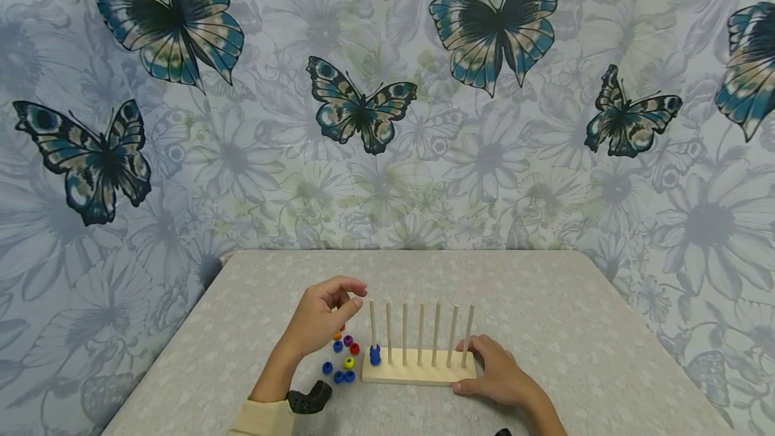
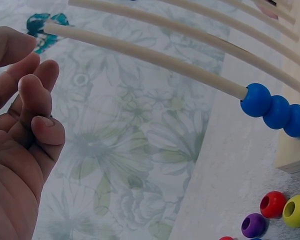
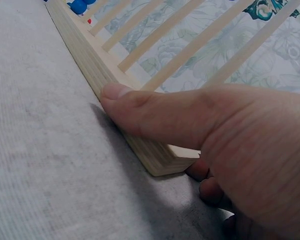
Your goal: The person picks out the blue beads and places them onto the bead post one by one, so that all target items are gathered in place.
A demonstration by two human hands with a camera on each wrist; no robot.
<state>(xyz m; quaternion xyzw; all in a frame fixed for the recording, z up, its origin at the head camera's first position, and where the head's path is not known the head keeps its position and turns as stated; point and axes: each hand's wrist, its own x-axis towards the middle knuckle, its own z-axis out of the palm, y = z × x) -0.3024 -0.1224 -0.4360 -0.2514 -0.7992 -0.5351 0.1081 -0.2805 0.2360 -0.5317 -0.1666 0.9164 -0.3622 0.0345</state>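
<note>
The right hand (image 1: 498,372) is gripping the right end of the peg board (image 1: 418,373) on the table (image 1: 581,335); the left hand (image 1: 319,316), relaxed, is hovering beside the leftmost peg (image 1: 373,323). Blue beads (image 1: 375,355) are occupying its foot; loose beads (image 1: 354,348) are lying leftward.

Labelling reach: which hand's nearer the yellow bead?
Left. The left hand is raised, slightly left of the yellow bead; the right hand grips the wooden base at its right end.
</note>
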